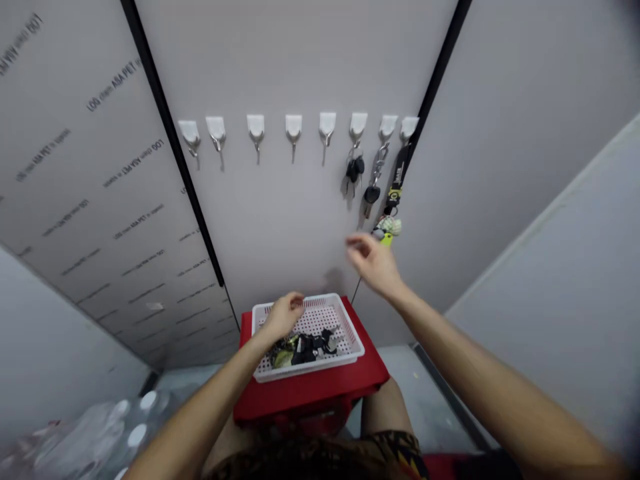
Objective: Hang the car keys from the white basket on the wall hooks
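Holds the right hand (377,267) out before the far wall (250,220), just beside a lime-green tag (387,240) on the right, thumb and index finger curved toward each other; cannot tell through the blur whether pinching anything. Hovers the left hand (285,313) over the left part of a white basket (353,330), fingers bent and close together; cannot tell whether gripping anything. Shows inside, toward the near side, a pile of keys (313,347), all on a red stool (300,387). Count eight white hooks (293,127) across the far wall, with black-headed keys (355,168) on the sixth from the left, a chained key (371,195) on the seventh and a black lanyard (399,167) on the last, at right, bearing white lettering too small to read surely. Read "ASA PET" repeated in dark print on the left panel (117,77), beside smaller, unclear words. See white-capped bottles (137,435) at near left.
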Tool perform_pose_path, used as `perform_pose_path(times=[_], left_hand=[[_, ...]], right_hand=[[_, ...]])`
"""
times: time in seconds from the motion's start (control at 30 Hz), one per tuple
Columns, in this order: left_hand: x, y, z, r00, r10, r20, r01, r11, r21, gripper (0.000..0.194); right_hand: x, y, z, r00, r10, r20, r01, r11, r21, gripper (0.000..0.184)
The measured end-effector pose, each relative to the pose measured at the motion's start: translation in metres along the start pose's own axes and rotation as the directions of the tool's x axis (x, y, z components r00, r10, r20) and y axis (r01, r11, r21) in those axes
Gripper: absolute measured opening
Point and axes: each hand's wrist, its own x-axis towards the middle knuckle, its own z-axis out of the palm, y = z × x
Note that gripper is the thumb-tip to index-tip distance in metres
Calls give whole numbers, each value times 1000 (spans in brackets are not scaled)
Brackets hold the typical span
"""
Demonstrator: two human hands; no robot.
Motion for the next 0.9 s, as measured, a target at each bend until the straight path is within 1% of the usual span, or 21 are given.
perform_pose_path(times=[0.03,0.07,0.1,0.13,0.17,0.2,0.23,0.3,0.37,0.43,0.5,0.53,0.6,0.63,0.67,0.7,0.77,0.83,0.9], left_hand=[[-9,-10,7,999,12,53,-16,997,75,28],[-18,-16,13,994,34,102,-50,987,153,29],[-24,-20,18,986,66,153,-100,969,228,31],[-29,-22,21,975,97,198,-154,944,293,33],[-32,-22,23,964,124,237,-204,915,349,34],[-34,-21,24,955,136,264,-237,886,399,35],[-34,-19,24,952,134,275,-250,861,443,34],[-32,-17,23,957,111,267,-236,832,501,31],[-30,-17,22,969,85,231,-196,834,515,24],[-28,-20,21,979,63,193,-150,863,481,18],[-26,-23,19,987,36,158,-99,906,411,16],[-24,-24,17,989,21,144,-73,929,364,15],[-21,-22,11,992,-7,125,-25,967,253,15],[-19,-20,8,993,-19,118,-5,980,201,16],[-17,-17,4,993,-29,113,11,988,154,16],[-14,-14,1,993,-36,113,24,993,112,16],[-9,-6,-4,993,-31,113,28,999,25,16],[-5,5,-6,996,6,86,1,996,-89,22],[-2,18,-7,998,59,37,-49,975,-217,31]], right_hand=[[-22,6,12,969,-12,248,16,1000,-11,21],[-43,12,24,876,-38,481,55,998,-20,19],[-61,17,36,773,-58,632,96,995,-26,20],[-75,21,46,705,-65,706,137,990,-45,22],[-86,24,55,663,-69,746,173,983,-63,24],[-92,25,61,651,-64,756,201,976,-90,25],[-96,26,66,655,-50,754,215,969,-122,24],[-97,25,72,670,0,743,205,961,-185,19],[-95,24,74,683,38,730,175,961,-215,15],[-93,23,75,702,33,711,155,968,-198,14],[-91,23,75,735,-2,678,134,981,-143,14],[-89,23,74,759,-11,651,107,988,-108,13],[-84,24,72,813,9,583,7,1000,-25,10],[-81,25,70,833,37,552,-60,998,24,9],[-76,25,67,843,75,532,-136,988,76,9],[-72,26,64,844,114,525,-213,968,131,9],[-62,25,59,829,165,534,-333,913,235,11],[-53,23,54,823,172,541,-385,869,310,12],[-45,19,50,836,157,526,-380,857,347,12]])
